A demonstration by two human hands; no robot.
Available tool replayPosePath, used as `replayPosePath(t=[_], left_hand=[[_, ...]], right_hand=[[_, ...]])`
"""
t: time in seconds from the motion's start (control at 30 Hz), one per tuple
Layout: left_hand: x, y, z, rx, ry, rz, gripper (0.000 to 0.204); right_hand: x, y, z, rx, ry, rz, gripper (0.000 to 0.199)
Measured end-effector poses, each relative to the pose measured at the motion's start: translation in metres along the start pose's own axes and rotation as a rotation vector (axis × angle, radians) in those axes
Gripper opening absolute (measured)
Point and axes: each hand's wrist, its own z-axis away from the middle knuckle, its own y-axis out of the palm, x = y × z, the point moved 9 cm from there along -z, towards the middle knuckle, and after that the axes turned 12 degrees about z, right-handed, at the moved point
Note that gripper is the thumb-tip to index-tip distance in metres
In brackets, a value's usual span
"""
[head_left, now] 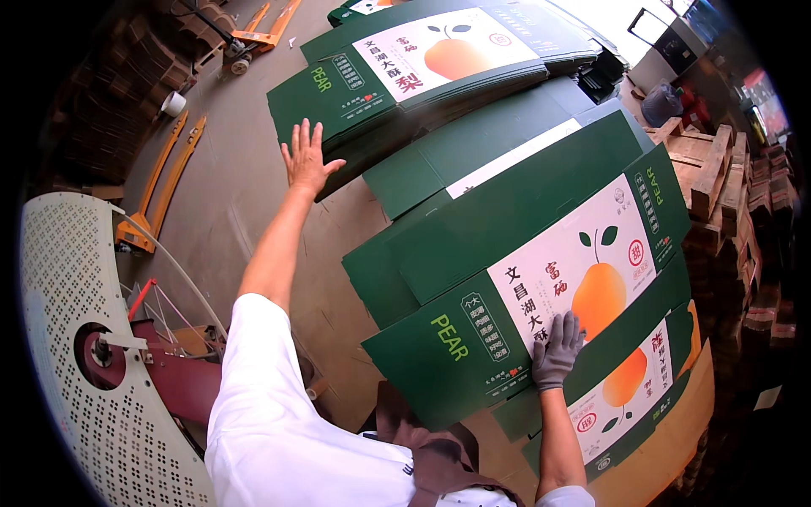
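My left hand (309, 160) is bare and stretched out to the far left, fingers spread, beside the near left corner of a stack of flat printed cartons (338, 89). Whether it touches them I cannot tell. A grey glove covers my right hand (557, 351), which lies flat on a large unfolded green carton (456, 253) with a pear picture on a white panel. That carton rests slanted in front of me, flaps spread. Another carton (583, 414) with a smaller pear picture shows partly beneath its near edge.
Between the stacks lies another green carton blank (414, 173). At left stand a perforated pale machine guard (80, 338) and orange pallet-jack forks (160, 186). A second pallet jack (253, 38) is farther back. Wooden pallets (705, 169) are piled at right, brown cardboard stacks (118, 93) at far left.
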Motion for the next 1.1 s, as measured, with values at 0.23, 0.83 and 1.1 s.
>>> replayPosePath(t=[0.23,0.83,1.1], left_hand=[[0.044,0.029,-0.019,0.276,0.114,0.043,0.103],[-0.130,-0.225,0.170,0.295,0.426,0.193,0.042],[-0.160,-0.264,0.312,0.336,0.407,0.364,0.054]], right_hand=[[0.003,0.001,-0.002,-0.003,-0.009,-0.018,0.074],[0.086,-0.075,-0.145,0.009,0.402,-1.081,0.073],[0.148,-0.128,-0.249,0.113,0.485,-1.770,0.032]])
